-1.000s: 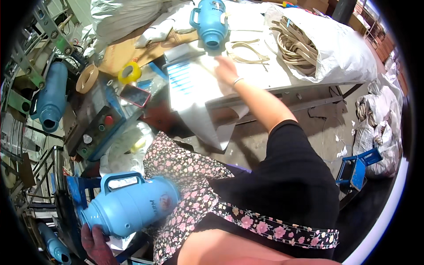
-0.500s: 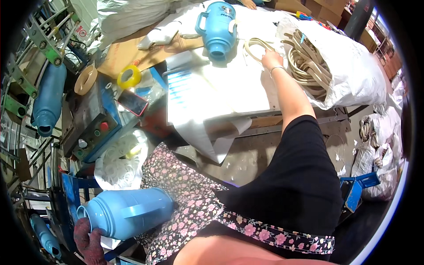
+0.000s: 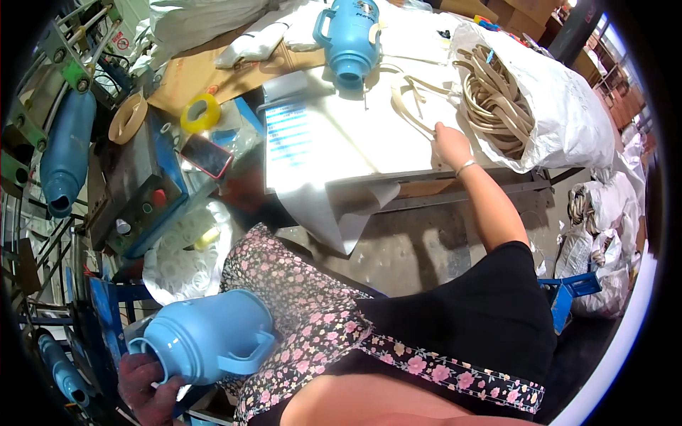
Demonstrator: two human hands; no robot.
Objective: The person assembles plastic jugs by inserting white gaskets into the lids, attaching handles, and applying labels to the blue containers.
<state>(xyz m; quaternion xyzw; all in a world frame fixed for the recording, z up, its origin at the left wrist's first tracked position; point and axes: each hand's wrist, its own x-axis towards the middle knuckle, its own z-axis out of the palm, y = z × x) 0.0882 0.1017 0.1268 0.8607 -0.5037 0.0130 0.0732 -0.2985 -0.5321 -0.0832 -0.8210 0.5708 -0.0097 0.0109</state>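
Note:
My left hand (image 3: 148, 390), in a dark reddish glove, grips the rim of a light-blue plastic thermos casing (image 3: 213, 334). The casing lies sideways against my floral apron, its mouth toward the glove and its handle facing down to the right. Over the near edge of the table, my bare right hand (image 3: 452, 147) is closed on the end of a flat beige strap (image 3: 403, 112), which loops across the white tabletop. Right beside that hand, a coiled bundle of similar straps (image 3: 497, 106) spills from a white woven sack (image 3: 568, 124).
Another blue thermos casing (image 3: 353, 35) lies at the table's far side. To the left are yellow tape (image 3: 200, 113), a phone (image 3: 206, 156), a control box with a red button (image 3: 158, 197), and a bag of clear rings (image 3: 188, 259). A machine frame holds another blue casing (image 3: 67, 153).
My right hand has drawn back toward me with the strap, which has shifted nearer on the table. The casing in my left hand has rolled, bringing its handle round to the lower right.

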